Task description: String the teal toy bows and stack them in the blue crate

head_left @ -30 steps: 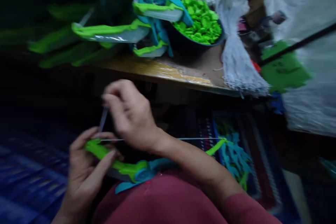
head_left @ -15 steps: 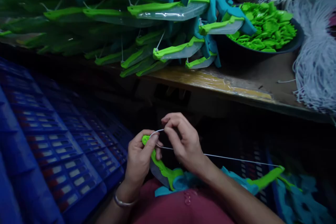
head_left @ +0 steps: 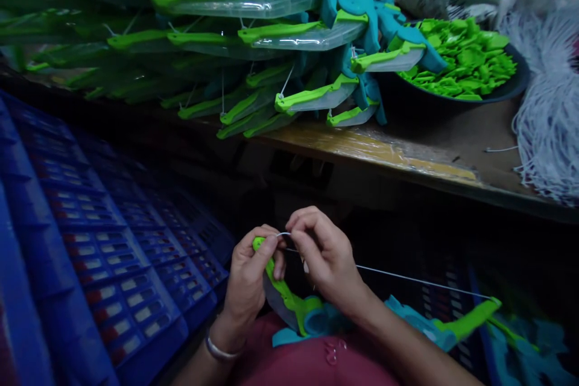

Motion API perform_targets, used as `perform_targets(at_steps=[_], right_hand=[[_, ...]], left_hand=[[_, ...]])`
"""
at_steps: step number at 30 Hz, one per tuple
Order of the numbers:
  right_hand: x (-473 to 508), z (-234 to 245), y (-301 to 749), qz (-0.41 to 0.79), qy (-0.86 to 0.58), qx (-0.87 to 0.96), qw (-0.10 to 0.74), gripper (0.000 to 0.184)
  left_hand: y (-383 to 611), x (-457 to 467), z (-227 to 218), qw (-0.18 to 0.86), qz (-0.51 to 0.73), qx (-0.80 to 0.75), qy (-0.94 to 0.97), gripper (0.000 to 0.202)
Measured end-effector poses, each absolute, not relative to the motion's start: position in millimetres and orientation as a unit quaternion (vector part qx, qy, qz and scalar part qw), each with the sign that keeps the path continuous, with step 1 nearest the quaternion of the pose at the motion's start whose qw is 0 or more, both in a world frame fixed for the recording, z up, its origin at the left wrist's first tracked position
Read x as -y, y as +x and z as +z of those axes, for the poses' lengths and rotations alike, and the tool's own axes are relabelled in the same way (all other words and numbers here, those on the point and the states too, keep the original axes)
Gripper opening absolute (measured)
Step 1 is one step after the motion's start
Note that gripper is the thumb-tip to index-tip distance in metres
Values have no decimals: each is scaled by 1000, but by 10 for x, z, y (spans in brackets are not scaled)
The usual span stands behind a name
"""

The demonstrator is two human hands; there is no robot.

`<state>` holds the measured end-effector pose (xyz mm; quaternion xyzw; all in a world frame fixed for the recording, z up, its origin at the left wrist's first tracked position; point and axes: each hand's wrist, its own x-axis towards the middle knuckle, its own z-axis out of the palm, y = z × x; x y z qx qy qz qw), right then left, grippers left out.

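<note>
A toy bow with bright green limbs (head_left: 289,298) and a teal middle lies across my lap. My left hand (head_left: 249,274) is closed on one green limb close to its tip, thumb on top. The other green limb (head_left: 470,321) reaches out to the right beyond my right forearm. A thin white string (head_left: 420,279) runs taut from that far tip back behind my right hand. With thumb and fingertips, my right hand (head_left: 323,253) pinches the string's end part, which arcs over from the left thumb. Any knot or hole there is hidden by the fingers.
Stacked green, teal and clear toy bows (head_left: 316,96) overhang the bench edge (head_left: 362,148). A dark bowl (head_left: 522,75) holds small green plastic parts, beside a bundle of white strings (head_left: 549,126). Blue crates (head_left: 126,271) stand on the left. More teal pieces (head_left: 538,344) lie at lower right.
The string's arc between my two hands has become shorter, with the right fingertips nearer the left thumb. The whole view has shifted slightly, moving everything a little right and down.
</note>
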<state>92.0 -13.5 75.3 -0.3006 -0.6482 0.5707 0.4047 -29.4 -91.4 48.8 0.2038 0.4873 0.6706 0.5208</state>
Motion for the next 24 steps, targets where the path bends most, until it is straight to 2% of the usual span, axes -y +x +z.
perform_targets(at_steps=[3,8,12,14,19,24], right_hand=[[202,797,919,528,-256,718,375,12],[257,775,852,584,-309,652,372,4],[279,727,824,731,-306,514,327,22],[281,705,822,756,-306,480,324,29],[266,631,837,666,-315,574,357,27],[273,633,867,641,-279,622,353,21]], left_hand=[[-304,935,488,515,671,-495,198,17],[-327,1007,484,531,669,-468,228,8],[-350,1022,496,551,673,-430,243,10],[-361,1014,497,562,677,-410,241,13],[-388,1007,490,582,678,-384,234,17],[-386,1023,481,568,670,-424,218,27]])
